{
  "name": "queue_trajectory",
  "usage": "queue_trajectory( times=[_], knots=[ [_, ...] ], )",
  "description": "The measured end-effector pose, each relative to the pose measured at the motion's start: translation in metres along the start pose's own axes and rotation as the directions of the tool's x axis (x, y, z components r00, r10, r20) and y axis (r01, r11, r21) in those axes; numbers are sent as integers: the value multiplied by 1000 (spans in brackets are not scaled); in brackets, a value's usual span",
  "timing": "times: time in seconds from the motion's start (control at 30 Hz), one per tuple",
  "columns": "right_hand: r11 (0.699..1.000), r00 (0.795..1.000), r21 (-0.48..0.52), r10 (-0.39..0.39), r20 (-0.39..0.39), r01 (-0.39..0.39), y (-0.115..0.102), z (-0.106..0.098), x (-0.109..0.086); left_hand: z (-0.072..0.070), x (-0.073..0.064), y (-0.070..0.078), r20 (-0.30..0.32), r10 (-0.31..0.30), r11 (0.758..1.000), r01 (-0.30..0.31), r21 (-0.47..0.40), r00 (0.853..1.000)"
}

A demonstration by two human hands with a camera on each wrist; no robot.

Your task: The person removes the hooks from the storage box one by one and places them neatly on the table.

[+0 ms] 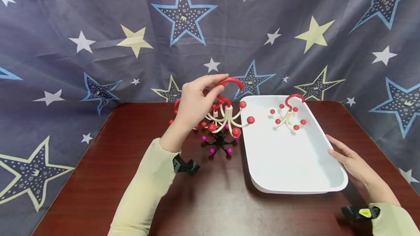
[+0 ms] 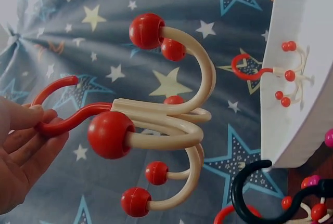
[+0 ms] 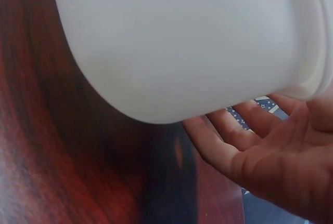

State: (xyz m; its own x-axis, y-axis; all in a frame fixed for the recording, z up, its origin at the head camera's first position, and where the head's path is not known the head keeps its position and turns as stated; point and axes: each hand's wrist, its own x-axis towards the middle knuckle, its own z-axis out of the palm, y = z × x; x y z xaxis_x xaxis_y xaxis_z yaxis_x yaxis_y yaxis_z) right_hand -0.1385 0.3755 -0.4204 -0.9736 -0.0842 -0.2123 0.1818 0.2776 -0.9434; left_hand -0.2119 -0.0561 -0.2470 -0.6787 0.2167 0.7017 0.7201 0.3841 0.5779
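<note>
Behind your left hand (image 1: 196,99), on the red-brown desk (image 1: 111,156), shows a cream piece with a red hook and red balls, the rear rack (image 1: 177,105) (your hand covers so much of it that you cannot tell whether it is one piece or several). Your left hand itself is raised, thumb and fingers pinching the red hook (image 1: 234,80) of a similar piece. That raised rack (image 1: 229,112) hangs above the desk just to the right of your fingers, its curved cream arms ending in red balls. Under it, a little right of your left wrist, sits a black rack (image 1: 220,142) with magenta balls. Between your hands lies the white tray (image 1: 288,163), and toward its far end stands the tray rack (image 1: 289,114), cream with red balls, its red hook pointing up. At the tray's right side, your right hand (image 1: 351,161) holds the edge lightly: thumb at the rim, fingers set a little apart along the outer wall. Beyond both hands hangs a grey-blue curtain (image 1: 108,57) printed with stars.
</note>
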Motion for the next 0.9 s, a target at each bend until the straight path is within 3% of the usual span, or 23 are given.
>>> queue_trajectory(
  times=[0.3,0.63,0.9],
  knots=[
    [999,1000,45,-7,29,5,-1,-1,-1,-14,-14,-8,-46,24,999,-23,31,999],
    [990,997,133,-58,56,51,2,-1,-3,-31,-38,-28,-65,-30,997,35,66,997],
    [996,998,86,-44,40,40,0,-1,-2,-47,-52,-49,-95,-103,991,111,74,990]
  ],
)
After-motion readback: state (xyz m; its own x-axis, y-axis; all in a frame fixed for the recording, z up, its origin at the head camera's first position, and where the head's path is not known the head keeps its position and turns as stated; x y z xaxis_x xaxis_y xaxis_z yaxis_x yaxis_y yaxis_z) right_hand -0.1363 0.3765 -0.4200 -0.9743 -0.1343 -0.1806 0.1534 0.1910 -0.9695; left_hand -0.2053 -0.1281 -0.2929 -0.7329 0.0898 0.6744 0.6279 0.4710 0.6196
